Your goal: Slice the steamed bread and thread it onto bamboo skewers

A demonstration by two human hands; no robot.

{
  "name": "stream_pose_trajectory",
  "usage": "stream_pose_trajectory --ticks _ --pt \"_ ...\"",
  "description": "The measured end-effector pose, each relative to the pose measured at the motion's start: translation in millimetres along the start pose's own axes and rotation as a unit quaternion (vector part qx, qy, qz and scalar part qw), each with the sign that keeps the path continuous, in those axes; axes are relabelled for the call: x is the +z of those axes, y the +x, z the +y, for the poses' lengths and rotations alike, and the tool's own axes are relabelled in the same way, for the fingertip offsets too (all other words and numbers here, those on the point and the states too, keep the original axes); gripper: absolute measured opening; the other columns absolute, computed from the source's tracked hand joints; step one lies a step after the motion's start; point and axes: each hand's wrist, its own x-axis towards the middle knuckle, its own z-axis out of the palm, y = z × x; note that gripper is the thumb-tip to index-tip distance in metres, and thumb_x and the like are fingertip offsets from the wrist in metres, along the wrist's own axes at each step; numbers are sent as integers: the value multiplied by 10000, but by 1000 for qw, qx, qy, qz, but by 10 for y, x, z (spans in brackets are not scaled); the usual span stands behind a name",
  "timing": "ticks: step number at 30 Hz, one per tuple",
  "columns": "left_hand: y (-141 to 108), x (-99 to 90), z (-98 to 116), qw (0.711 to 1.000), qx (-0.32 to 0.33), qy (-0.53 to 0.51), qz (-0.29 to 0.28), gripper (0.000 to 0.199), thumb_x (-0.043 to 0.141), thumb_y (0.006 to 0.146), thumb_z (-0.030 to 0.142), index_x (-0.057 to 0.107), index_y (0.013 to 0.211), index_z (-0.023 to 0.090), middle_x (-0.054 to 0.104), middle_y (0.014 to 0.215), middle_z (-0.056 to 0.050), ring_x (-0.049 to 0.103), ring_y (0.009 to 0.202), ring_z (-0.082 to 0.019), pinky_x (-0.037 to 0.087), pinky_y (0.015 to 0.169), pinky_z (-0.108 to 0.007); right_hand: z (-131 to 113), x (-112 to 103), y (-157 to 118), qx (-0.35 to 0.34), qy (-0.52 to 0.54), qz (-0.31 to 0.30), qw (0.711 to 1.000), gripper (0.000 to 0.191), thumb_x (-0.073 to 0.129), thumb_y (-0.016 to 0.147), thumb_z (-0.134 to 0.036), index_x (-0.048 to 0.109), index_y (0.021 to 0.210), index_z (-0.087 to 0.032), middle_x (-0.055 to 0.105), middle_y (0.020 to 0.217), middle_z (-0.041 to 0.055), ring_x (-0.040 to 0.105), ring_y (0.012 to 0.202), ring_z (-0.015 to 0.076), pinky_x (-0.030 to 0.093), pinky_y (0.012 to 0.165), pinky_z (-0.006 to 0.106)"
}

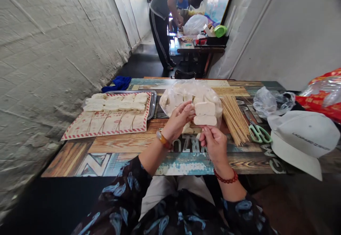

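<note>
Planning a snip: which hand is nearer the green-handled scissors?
Right. The right hand is across the sticks from the scissors; the left hand is farther off, leftward.

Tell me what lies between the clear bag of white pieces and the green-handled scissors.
The head view shows a bundle of thin wooden sticks between the bag and the scissors.

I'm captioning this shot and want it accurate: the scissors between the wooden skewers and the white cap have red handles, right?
The colour is wrong: the head view shows scissors with green handles between the wooden skewers and the white cap.
</note>
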Motion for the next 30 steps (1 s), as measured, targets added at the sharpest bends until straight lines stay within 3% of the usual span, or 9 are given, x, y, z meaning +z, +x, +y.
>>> stream_pose_trajectory --ticks 3,6,10,15,19,23,26,30 --pt "4 -49 68 998 50 44 -10 491 732 858 501 650 1254 222 652 1342 -121 669 1136 -221 501 1012 -382 8 -85 35 -10 17 33 999 326 630 944 -469 742 970 -164 605 566 -50 494 417 66 396 413 176" --pt "14 -184 141 973 121 195 13 466 678 900 475 632 1299 239 577 1462 -117 601 1277 -257 456 1094 -428 17 -133 36 -11 29 42 999 331 628 939 -466 746 994 -161 596 562 -52 488 422 71 397 415 182" --pt "-20 -521 202 909 159 374 96 476 645 906 442 614 1303 182 612 1408 -147 641 1213 -265 503 1036 -421 16 -168 10 -11 17 38 999 348 625 931 -474 755 979 -155 599 559 -47 491 417 79 397 415 195" --pt "-161 -875 169 834 142 512 151 363 665 839 336 683 1141 136 718 1145 -140 697 957 -236 570 782 -345 12 -178 -9 -8 3 26 1000 337 640 920 -453 775 950 -146 591 550 -42 480 413 80 370 413 202" --pt "-191 -789 89 801 214 529 181 235 617 876 306 718 1023 153 728 1004 -102 679 852 -191 551 717 -296 10 -172 -13 -10 -9 32 999 335 637 918 -442 787 934 -143 555 528 -48 440 413 78 337 411 204" --pt "-12 -509 -4 804 237 537 93 177 588 919 255 725 995 172 731 946 -80 680 830 -174 540 714 -283 23 -175 -6 -19 -20 48 998 322 640 912 -435 781 895 -147 526 525 -53 420 431 79 324 422 206" --pt "201 -388 -64 756 241 607 42 157 589 911 169 725 990 165 730 951 -86 674 903 -201 540 820 -339 37 -176 3 -25 -27 65 997 320 638 911 -436 776 884 -149 515 525 -54 420 437 85 316 425 213" --pt "381 -467 -87 680 241 691 37 201 554 909 109 729 1002 144 724 1036 -119 653 1018 -251 499 952 -421 40 -164 12 -29 -47 68 996 317 624 916 -422 781 886 -147 514 522 -51 420 444 91 323 439 223"
